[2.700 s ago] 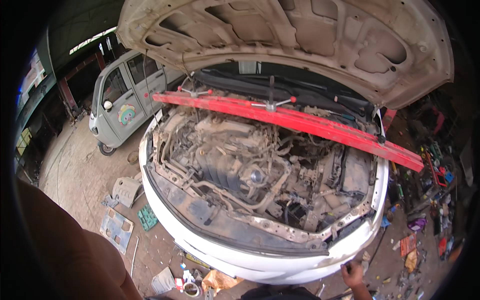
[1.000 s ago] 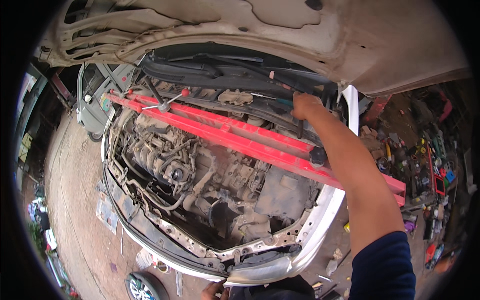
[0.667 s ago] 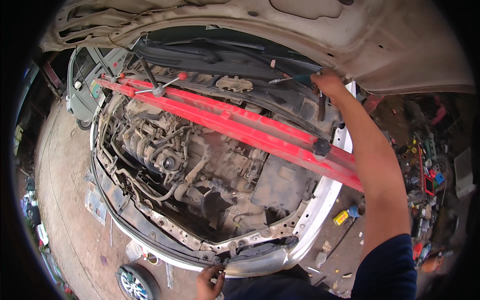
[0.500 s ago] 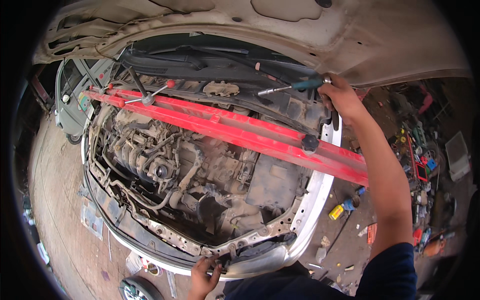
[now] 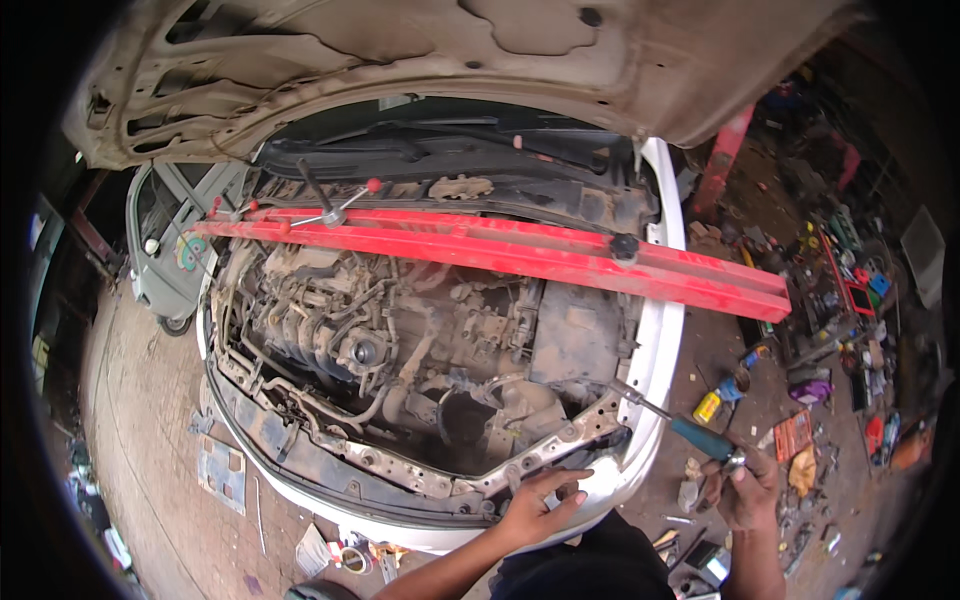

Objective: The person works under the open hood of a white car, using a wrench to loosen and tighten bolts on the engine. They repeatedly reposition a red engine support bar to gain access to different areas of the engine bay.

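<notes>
My right hand grips a tool with a teal handle and a long metal shank, held over the car's front right corner, its tip pointing up-left. Whether anything else is in that hand I cannot tell. My left hand is at the front edge of the white bumper, fingers apart, with nothing clear in it. Beyond both hands lies the dusty open engine bay. A red support beam with ball-ended handles crosses above it, below the raised hood.
A small grey three-wheeled vehicle stands to the left. Tools, parts and a yellow container are scattered on the ground at the right. A flat metal panel lies on the ground at the lower left.
My right hand has brought the teal-handled tool from the windshield cowl down to the front right corner. My left hand has moved right along the front edge.
</notes>
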A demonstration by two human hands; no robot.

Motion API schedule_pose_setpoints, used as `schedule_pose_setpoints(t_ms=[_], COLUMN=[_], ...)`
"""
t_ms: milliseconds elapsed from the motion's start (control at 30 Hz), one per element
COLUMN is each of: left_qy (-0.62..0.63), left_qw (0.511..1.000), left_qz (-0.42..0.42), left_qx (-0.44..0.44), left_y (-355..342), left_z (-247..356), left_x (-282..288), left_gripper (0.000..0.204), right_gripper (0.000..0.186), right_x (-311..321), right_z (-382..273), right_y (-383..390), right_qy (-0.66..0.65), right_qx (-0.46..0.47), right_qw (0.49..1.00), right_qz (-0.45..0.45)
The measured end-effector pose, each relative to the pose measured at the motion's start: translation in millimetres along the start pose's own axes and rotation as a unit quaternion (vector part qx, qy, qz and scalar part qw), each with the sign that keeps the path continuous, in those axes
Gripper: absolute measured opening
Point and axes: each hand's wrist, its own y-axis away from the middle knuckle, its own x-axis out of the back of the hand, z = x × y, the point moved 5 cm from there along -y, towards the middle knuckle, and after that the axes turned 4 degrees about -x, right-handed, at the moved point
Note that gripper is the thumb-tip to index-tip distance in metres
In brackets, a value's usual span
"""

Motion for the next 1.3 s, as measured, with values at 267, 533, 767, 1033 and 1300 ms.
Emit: schedule_pose_setpoints(t_ms=[267,533,767,1033,1300], left_qy=[-0.130,-0.126,0.096,0.408,0.332], left_qw=[0.988,0.963,0.961,0.836,0.888], left_qz=[0.007,0.234,0.248,0.316,0.187], left_qx=[-0.081,-0.040,0.080,0.188,0.258], left_y=[-40.9,-133.1,-136.1,-99.6,-47.5], left_z=[39.9,66.6,17.5,-34.9,-28.9], left_x=[-15.7,21.7,-68.8,-66.1,-21.9], left_gripper=[0.034,0.029,0.038,0.032,0.035], right_gripper=[0.026,0.018,0.024,0.059,0.042], right_x=[49.1,101.7,94.8,41.1,-50.9], right_z=[0.1,11.0,49.1,105.1,139.6], right_y=[-4.3,-117.8,-103.4,4.6,4.7], right_qy=[0.005,0.029,-0.068,-0.088,0.431], right_qx=[-0.047,0.013,-0.093,-0.162,-0.003], right_qw=[0.990,0.989,0.993,0.961,0.871], right_qz=[0.131,0.147,0.026,-0.204,-0.235])
